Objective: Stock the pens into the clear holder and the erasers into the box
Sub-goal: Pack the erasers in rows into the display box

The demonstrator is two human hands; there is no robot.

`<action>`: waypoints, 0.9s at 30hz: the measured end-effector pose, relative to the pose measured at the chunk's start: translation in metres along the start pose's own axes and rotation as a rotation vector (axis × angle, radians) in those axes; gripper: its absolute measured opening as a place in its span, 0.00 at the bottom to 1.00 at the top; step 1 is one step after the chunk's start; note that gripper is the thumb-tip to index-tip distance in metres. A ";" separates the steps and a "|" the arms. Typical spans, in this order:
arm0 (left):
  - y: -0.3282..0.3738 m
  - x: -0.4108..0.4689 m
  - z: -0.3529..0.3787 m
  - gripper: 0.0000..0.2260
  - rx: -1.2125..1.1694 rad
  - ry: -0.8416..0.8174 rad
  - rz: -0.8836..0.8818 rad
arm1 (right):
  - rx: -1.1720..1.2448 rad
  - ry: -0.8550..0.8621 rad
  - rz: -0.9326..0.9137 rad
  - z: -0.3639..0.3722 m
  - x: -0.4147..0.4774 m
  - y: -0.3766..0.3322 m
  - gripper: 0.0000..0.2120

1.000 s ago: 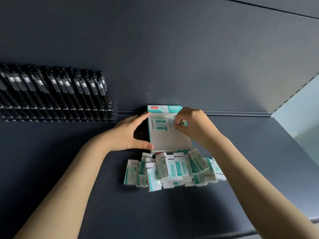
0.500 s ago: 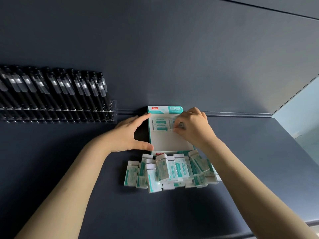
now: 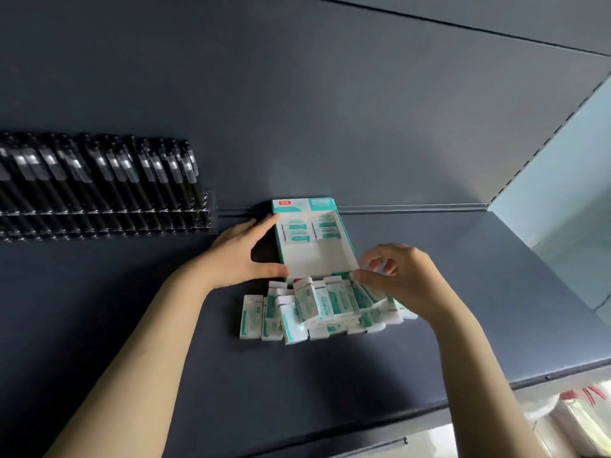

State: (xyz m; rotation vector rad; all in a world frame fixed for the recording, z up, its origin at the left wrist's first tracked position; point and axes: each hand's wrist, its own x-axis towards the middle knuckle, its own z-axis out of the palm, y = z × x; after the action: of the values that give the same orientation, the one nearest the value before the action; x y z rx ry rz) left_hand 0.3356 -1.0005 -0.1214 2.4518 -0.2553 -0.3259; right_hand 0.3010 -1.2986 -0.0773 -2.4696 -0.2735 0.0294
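Observation:
A white and teal box (image 3: 317, 256) lies open on the dark shelf, with several erasers (image 3: 310, 228) lined up at its far end. My left hand (image 3: 239, 256) rests against the box's left wall, fingers straight, thumb at the near corner. A loose pile of white and teal erasers (image 3: 314, 309) lies just in front of the box. My right hand (image 3: 400, 279) hovers over the pile's right side with fingers loosely curled and holds nothing. Black pens (image 3: 99, 180) stand in rows in the clear holder (image 3: 208, 213) at the left.
The dark shelf (image 3: 463, 309) runs to a front edge (image 3: 429, 404) near me, with a back rail (image 3: 413, 208) behind the box. A pale side panel (image 3: 562, 193) closes the right end. Packaged goods (image 3: 575, 414) show below at the lower right.
My right hand let go of the eraser it set in the box and drew back toward me to the pile. The left hand stayed on the box.

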 end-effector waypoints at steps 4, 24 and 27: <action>0.004 -0.002 0.001 0.51 0.009 0.046 0.027 | 0.130 0.058 0.083 0.003 -0.024 0.004 0.11; 0.008 -0.016 0.006 0.43 -0.050 0.130 0.071 | 0.323 0.029 -0.008 -0.013 -0.010 -0.014 0.06; 0.009 -0.017 0.006 0.44 -0.066 0.129 0.064 | 0.263 -0.080 -0.043 -0.004 0.021 -0.028 0.07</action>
State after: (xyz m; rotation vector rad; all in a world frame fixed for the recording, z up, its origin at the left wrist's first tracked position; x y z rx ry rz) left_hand 0.3171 -1.0066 -0.1177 2.3829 -0.2621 -0.1458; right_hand 0.3163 -1.2748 -0.0560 -2.2039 -0.3354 0.1376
